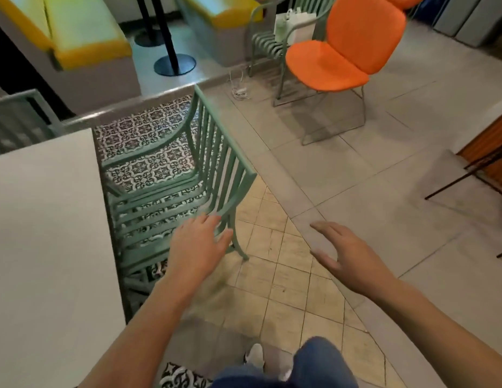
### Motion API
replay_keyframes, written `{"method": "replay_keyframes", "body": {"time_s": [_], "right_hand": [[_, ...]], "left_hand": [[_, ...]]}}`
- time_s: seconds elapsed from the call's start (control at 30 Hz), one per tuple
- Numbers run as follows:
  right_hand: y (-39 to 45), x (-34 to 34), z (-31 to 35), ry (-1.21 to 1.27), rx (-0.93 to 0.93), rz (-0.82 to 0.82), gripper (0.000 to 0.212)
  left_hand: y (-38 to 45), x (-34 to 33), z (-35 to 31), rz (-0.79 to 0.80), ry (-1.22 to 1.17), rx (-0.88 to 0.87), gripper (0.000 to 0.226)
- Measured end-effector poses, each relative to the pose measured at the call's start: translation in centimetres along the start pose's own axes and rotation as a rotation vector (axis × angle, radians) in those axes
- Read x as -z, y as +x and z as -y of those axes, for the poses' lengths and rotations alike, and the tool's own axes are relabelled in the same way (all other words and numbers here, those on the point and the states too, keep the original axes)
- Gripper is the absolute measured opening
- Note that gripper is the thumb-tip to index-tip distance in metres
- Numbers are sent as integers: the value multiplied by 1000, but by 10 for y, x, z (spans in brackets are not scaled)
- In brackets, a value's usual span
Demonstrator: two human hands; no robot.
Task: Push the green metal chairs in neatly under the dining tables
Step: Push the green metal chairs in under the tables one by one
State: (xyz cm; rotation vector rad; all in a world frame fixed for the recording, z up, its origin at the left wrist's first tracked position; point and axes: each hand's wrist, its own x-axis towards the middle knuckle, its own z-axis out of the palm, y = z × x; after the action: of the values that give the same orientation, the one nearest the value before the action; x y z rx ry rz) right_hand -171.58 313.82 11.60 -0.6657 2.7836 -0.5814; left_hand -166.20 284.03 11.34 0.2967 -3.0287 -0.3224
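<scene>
A green metal chair (216, 152) with a slatted back stands at the right edge of the white dining table (42, 233), its seat partly under the tabletop. My left hand (198, 245) hovers with relaxed fingers just below the near end of the chair's back rail; whether the fingertips touch it is unclear. My right hand (348, 259) hangs open over the floor, to the right of the chair and apart from it. A second green chair (268, 43) stands far back by the wall.
An orange chair (345, 51) stands at the back right in front of the second green chair, which holds a white bag (294, 23). Yellow benches (84, 32) and black table bases (174, 64) lie beyond a low step. Dark thin legs (474, 175) reach in at right. Tiled floor spreads around me.
</scene>
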Motion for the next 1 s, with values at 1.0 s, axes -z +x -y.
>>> {"method": "replay_keyframes", "body": {"time_s": [1.0], "right_hand": [[616, 28, 18, -285, 1198, 520, 62]], "left_hand": [[400, -142, -23, -28, -277, 1107, 56]]}}
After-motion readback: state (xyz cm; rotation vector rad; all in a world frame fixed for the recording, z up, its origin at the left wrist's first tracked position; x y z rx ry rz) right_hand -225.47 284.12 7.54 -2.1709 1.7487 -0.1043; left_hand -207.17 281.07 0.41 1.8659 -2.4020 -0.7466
